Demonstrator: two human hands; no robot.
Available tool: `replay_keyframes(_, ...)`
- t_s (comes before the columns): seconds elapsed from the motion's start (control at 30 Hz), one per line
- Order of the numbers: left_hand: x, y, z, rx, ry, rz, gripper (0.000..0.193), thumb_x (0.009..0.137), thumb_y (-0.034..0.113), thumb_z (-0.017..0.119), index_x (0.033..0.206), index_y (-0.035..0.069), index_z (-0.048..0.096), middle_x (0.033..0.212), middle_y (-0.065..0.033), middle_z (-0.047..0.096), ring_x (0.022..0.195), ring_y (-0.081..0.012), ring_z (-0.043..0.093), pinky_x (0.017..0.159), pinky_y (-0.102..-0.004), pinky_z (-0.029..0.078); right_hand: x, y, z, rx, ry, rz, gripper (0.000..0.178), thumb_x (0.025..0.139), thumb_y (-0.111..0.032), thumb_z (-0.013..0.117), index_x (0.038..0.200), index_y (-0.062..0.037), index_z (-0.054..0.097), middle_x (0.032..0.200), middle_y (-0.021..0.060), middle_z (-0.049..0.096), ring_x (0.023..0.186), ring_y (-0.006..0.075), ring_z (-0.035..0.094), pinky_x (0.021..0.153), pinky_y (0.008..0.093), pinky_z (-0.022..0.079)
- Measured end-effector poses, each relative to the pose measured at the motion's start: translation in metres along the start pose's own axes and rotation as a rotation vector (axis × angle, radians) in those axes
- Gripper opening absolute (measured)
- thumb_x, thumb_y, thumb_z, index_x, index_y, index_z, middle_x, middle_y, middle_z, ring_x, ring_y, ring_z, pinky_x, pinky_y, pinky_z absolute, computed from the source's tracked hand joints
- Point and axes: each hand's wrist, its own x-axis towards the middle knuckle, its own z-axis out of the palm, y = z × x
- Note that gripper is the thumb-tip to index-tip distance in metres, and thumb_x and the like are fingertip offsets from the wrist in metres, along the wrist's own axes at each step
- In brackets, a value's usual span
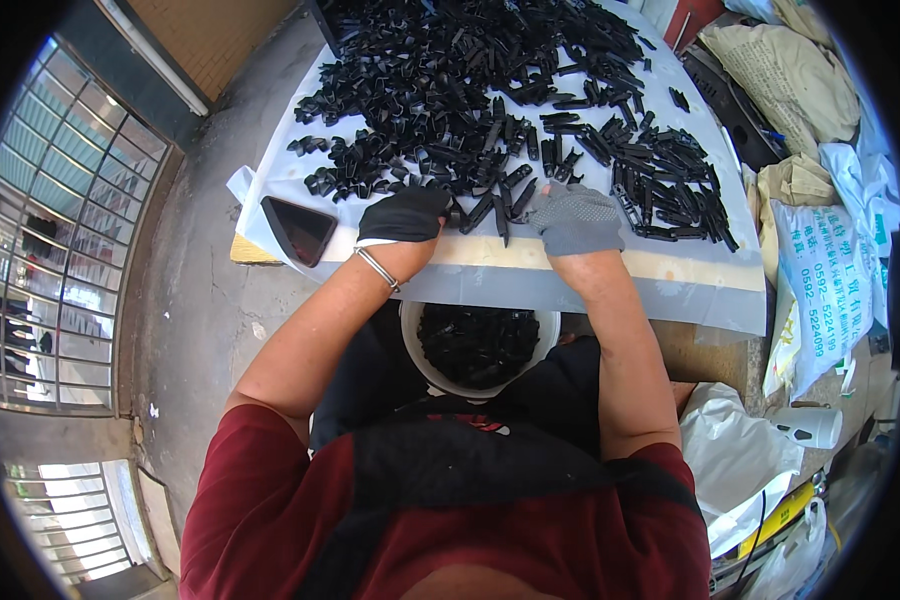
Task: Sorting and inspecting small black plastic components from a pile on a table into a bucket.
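A long wooden table (249,251) under a white plastic sheet (670,290) spans 11 to 2 o'clock from centre; the sheet probably guards its top. At 12 o'clock sits a broad heap of glossy black plastic pieces (430,90). Out at 2 o'clock lies a smaller pile of slim black plastic bars (670,188), perhaps set apart to avoid mingling. A round white bucket (549,340) of dark pieces (480,345) stands near centre, toward 5 o'clock, between the person's dark-clad legs (355,372), presumably for easy reach. At 11 o'clock the left hand (405,215), in a black fabric glove, curls at the heap's near edge; its fingertips are hidden, so its grip cannot be told. Toward 2 o'clock the right hand (577,222), in a dotted grey glove, has its fingers drawn together; whether they pinch anything is unclear. A flat black phone (300,230) rests at 10 o'clock, likely kept clear of the pieces. Loose slim black pieces (501,218) lie at 1 o'clock, between the hands.
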Motion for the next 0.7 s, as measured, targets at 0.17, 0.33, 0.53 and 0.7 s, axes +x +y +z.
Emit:
replay_keyframes(0.17, -0.007, 0.007, 0.011, -0.046, 0.104, 0.008, 0.016, 0.077, 0.014, 0.050, 0.090, 0.010, 0.058, 0.089, -0.0127, 0.058, 0.085, -0.0298, 0.057, 0.069, -0.0389, 0.047, -0.019, 0.001, 0.002, 0.100, -0.050, 0.097, 0.023, 0.075, -0.012, 0.055, 0.095, -0.0033, 0.060, 0.093, 0.0147, 0.061, 0.087, 0.0308, 0.057, 0.077, 0.0392, 0.045)
replay_keyframes(0.33, -0.006, 0.000, 0.019, -0.097, 0.207, 0.021, 0.024, 0.077, 0.010, 0.049, 0.098, 0.009, 0.059, 0.093, -0.0150, 0.059, 0.089, -0.0297, 0.057, 0.075, -0.0374, 0.047, -0.026, -0.007, 0.002, 0.394, 0.121, 0.151, 0.026, 0.081, -0.020, 0.054, 0.100, -0.0022, 0.057, 0.089, 0.0187, 0.059, 0.084, 0.0346, 0.056, 0.075, 0.0417, 0.045)
replay_keyframes(0.53, -0.021, -0.001, 0.005, -0.315, 0.398, 0.061, 0.021, 0.081, 0.008, 0.050, 0.101, 0.005, 0.057, 0.088, -0.0155, 0.060, 0.080, -0.0314, 0.058, 0.070, -0.0374, 0.047, -0.019, -0.027, -0.014, 0.692, -0.002, 0.167, 0.029, 0.080, -0.021, 0.055, 0.101, -0.0015, 0.053, 0.086, 0.0178, 0.057, 0.081, 0.0337, 0.055, 0.074, 0.0394, 0.044)
replay_keyframes(0.7, -0.050, 0.033, -0.019, -0.590, 0.272, 0.246, 0.023, 0.081, 0.000, 0.052, 0.104, 0.002, 0.057, 0.091, -0.0152, 0.061, 0.082, -0.0291, 0.061, 0.073, -0.0321, 0.048, -0.027, -0.051, -0.008, 1.299, 0.029, 0.245, 0.033, 0.079, -0.022, 0.064, 0.102, -0.0018, 0.052, 0.088, 0.0080, 0.055, 0.075, 0.0172, 0.052, 0.072, 0.0304, 0.044)
